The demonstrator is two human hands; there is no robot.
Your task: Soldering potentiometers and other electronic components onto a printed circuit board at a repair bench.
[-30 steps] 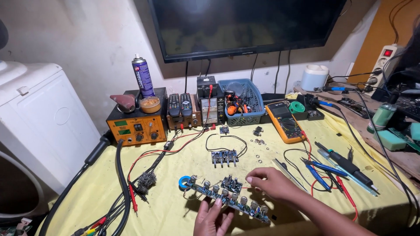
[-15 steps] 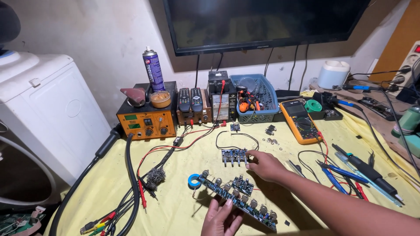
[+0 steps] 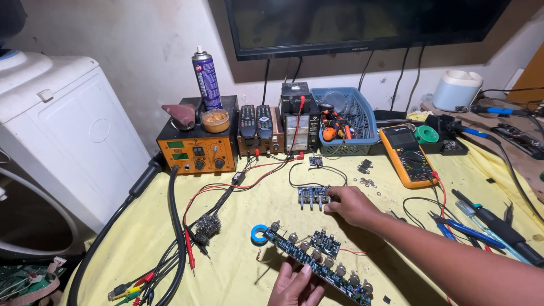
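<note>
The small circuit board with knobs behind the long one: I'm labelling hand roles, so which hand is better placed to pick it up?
Probably the right hand: its fingers touch the small board, while the left hand supports the long board.

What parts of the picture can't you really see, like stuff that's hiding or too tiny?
- Left hand: head view, cut off by the bottom edge; only the fingers under the long circuit board show.
- Right hand: its fingertips are hidden where they meet the small circuit board, so the grip is unclear.
- Small loose parts on the yellow cloth: too tiny to identify.
- Blue basket: its contents are a jumble.
</note>
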